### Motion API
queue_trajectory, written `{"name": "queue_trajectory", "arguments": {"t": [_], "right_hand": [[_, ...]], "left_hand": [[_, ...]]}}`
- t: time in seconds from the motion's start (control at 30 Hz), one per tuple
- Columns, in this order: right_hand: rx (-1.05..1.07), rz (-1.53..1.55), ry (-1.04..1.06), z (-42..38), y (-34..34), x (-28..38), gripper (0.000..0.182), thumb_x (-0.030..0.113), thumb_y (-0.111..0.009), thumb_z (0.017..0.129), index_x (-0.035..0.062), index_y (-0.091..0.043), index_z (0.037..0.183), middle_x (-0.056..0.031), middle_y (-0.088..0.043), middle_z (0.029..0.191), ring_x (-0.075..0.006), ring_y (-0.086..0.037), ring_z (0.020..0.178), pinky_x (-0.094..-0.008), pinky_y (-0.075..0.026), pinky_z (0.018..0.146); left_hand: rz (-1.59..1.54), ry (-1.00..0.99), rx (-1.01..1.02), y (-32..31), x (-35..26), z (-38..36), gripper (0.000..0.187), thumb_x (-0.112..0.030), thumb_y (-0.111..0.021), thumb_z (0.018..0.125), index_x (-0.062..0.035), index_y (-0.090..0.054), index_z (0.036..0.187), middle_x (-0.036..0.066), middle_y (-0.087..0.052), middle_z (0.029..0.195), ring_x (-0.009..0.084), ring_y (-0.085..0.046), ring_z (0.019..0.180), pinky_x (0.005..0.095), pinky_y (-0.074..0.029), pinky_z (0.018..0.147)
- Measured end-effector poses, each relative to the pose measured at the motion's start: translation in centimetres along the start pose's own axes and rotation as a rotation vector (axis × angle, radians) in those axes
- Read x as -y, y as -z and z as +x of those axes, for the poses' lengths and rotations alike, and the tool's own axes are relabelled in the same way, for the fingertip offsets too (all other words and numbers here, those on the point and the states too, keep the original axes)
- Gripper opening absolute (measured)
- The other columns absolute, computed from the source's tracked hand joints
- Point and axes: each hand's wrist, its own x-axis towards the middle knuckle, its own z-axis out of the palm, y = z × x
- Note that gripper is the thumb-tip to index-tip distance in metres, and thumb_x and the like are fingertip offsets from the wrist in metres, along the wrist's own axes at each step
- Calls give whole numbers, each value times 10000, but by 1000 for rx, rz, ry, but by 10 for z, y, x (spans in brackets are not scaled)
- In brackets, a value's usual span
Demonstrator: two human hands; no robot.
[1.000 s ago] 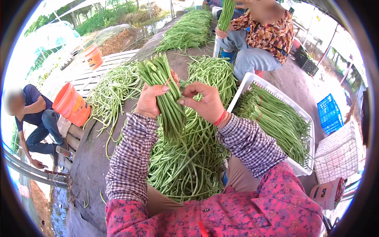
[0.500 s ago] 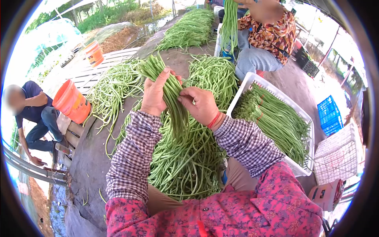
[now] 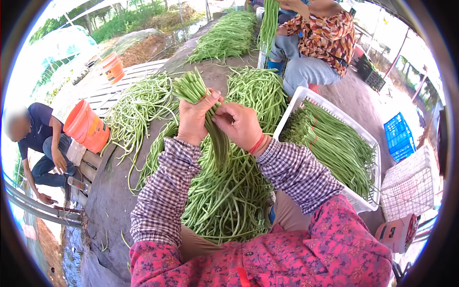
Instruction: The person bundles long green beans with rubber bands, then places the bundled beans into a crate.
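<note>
My left hand (image 3: 196,118) is wrapped around a bunch of long green beans (image 3: 189,87). Its cut-looking ends point up and away, and the rest hangs down between my hands. Against the bunch's right side, my right hand (image 3: 243,125) is closed in a pinch; what its fingertips grip is hidden. A thin reddish line shows on the bunch by my left thumb, too small to make out. Red bands (image 3: 257,143) circle my right wrist. Below both hands lies a large heap of loose long beans (image 3: 224,203).
At right, a white crate (image 3: 292,107) holds banded bean bundles (image 3: 330,143). More beans (image 3: 229,33) lie ahead. Orange buckets (image 3: 86,125) stand left, a blue crate (image 3: 399,137) far right. One person (image 3: 43,138) sits left; another (image 3: 325,43) holds beans ahead.
The bunch has tilted, its top ends turning slightly right and toward me. My left hand has shifted a little right and down. The person at left has leaned forward and lowered an arm.
</note>
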Motion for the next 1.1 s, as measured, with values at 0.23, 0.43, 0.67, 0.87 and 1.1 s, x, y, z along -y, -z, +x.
{"name": "queue_trajectory", "arguments": {"t": [0.23, 0.43, 0.67, 0.87, 1.1], "right_hand": [[70, 321, -192, 21, 26, -12, 774, 402, -821, 626, -27, -509, 1189, -134, -593, 1114, -206, -551, 1050, -332, -430, 916], [624, 847, -176, 22, 13, 41, 715, 358, -748, 753, -46, -462, 1269, -155, -583, 1167, -220, -528, 1110, -342, -399, 978], [449, 372, -307, 6, 12, 15, 570, 379, -721, 783, -66, -547, 1094, -125, -638, 915, -185, -617, 837, -306, -487, 773], [71, 81, -60, 11, 14, 2, 494, 417, -743, 735, 5, -537, 914, -68, -540, 802, -185, -539, 697, -324, -456, 646], [126, 9, 164, 25, 19, 10, 206, 150, -616, 848, 25, -493, 739, -136, -513, 707, -317, -504, 640, -373, -424, 585]], "left_hand": [[-91, -30, 240, -6, -49, -5, 353, 7, -599, 769, 14, -489, 1105, 135, -576, 974, 276, -620, 861, 385, -560, 707], [-159, -258, 657, -28, -89, -10, 530, -190, -657, 766, -24, -404, 1202, 115, -496, 1055, 263, -578, 921, 421, -536, 781], [-248, 106, 188, 19, -35, -4, 340, -171, -655, 813, -3, -530, 1082, 144, -616, 983, 282, -623, 929, 417, -551, 799], [-315, 190, 67, 24, -32, -4, 283, -23, -621, 804, 25, -515, 1062, 172, -587, 1088, 313, -595, 1021, 430, -550, 833], [-210, 175, 233, 12, -25, -3, 288, 10, -562, 808, -47, -517, 1087, 184, -564, 1169, 356, -504, 1160, 471, -466, 953]]}}
